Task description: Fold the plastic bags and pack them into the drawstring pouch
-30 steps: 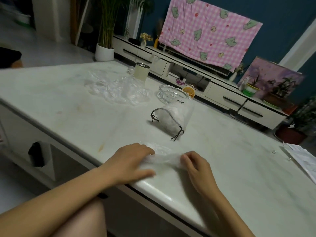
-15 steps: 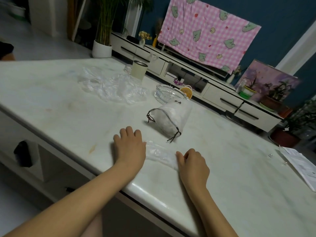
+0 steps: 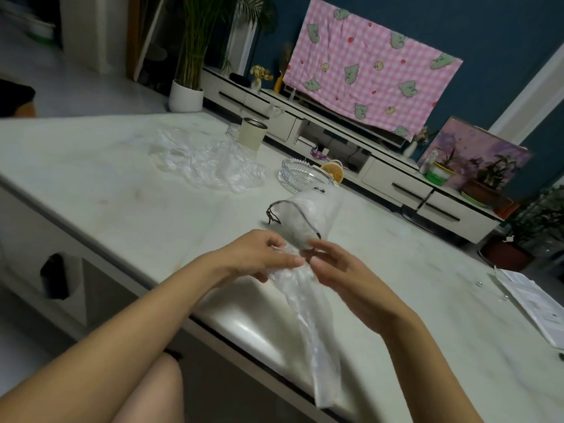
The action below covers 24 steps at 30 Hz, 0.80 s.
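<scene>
My left hand (image 3: 262, 254) and right hand (image 3: 345, 279) both pinch the top end of 1 long plastic bag (image 3: 308, 315), which trails back toward me over the counter (image 3: 122, 193) edge. The drawstring pouch (image 3: 308, 215) lies just beyond both hands, mouth toward them.

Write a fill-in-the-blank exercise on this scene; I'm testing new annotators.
1. The left hand and right hand hold one clear plastic bag that hangs past the ___ of the table.
2. The drawstring pouch lies on its ___.
3. The heap of plastic bags lies to the ___ of the glass ashtray.
Missing words: edge; side; left.
</scene>
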Tool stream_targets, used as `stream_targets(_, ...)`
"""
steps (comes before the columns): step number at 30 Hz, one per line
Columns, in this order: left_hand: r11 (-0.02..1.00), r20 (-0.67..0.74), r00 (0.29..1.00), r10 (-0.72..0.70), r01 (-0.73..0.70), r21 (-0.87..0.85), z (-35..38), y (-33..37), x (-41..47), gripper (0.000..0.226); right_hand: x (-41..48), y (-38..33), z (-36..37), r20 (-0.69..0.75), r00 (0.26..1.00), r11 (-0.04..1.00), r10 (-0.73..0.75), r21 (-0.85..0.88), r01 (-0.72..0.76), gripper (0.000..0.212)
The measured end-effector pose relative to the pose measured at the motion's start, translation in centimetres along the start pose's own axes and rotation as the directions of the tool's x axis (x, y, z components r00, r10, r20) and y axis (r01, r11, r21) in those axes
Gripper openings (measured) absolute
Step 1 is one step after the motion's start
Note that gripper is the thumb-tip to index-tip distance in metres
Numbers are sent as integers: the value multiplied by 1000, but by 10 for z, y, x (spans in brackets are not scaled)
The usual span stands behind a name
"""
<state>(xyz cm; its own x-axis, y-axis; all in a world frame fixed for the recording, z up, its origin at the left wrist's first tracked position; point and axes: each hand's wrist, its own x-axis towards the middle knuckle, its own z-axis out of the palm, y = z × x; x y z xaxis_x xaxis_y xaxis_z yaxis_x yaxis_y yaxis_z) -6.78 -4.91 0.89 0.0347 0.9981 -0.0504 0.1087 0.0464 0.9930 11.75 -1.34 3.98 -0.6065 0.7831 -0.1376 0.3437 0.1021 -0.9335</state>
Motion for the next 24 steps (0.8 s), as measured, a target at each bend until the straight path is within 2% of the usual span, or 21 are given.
stream_targets(2,1000,65,998,9,-10,15,1,4,-8,22,0,-5,10,164,984,997,69,-47,-62,42)
stream_targets(4,999,29,999,25,-26,29,-2,7,-13,20,-1,-2,17,214,972,995,98,8,-102,30)
stream_targets(6,996,-165,986,32,-45,-73,-10,8,-14,20,-5,5,20,154,983,992,103,53,-112,18)
stream_targets(7,982,-276,961,-1,-52,-183,-16,9,-17,19,-6,5,23,107,991,995,83,44,-88,19)
stream_targets(9,931,-343,936,-80,-53,-362,-22,9,-25,26,-8,4,29,0,1000,999,30,27,-30,27)
stream_targets(12,954,-119,986,-114,76,-290,-10,2,-39,65,-8,3,38,-119,992,996,-35,82,44,37)
stream_targets(13,962,-58,991,-121,103,-252,-3,0,-43,67,-7,2,41,-128,991,994,-44,92,56,40)
stream_targets(16,969,-43,997,-65,53,-240,8,-3,-48,27,-5,3,47,-138,990,982,-39,181,64,48)
stream_targets(17,967,-45,998,-48,36,-251,8,-3,-49,20,-5,3,47,-109,994,969,-28,242,54,50)
stream_targets(20,968,-49,998,-28,15,-249,7,-1,-48,16,-7,-1,44,12,1000,933,-13,361,8,41)
stream_targets(24,944,-55,995,-82,60,-323,8,1,-49,13,-3,-6,43,-64,997,916,-33,398,56,24)
